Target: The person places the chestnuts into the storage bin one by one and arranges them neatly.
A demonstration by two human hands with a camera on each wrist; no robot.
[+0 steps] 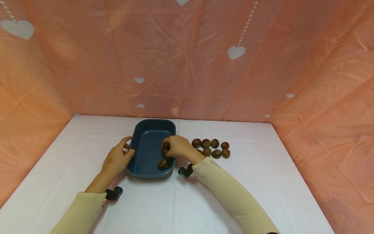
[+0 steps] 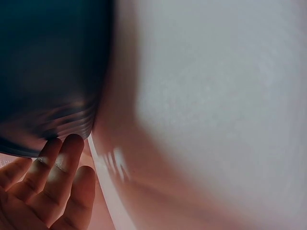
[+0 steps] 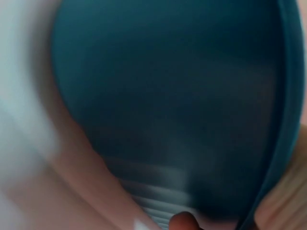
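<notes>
Creased cloth (image 1: 187, 65) backs a smooth dish (image 1: 146, 151), relaxed left fingers (image 2: 67, 165) touching it, right fingers (image 1: 168, 140) pinching a glossy chestnut (image 1: 165, 150).

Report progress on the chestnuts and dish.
Looks done, if they're being loaded: one chestnut lies in the dish. In hand: the right hand holds a second chestnut at the dish; the left hand touches its side. Remaining: at least eight chestnuts in two rows on the table; the right hand may hide more.

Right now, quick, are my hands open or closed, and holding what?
Left hand: open, fingers touching the dish.
Right hand: closed, pinching a chestnut.
</notes>
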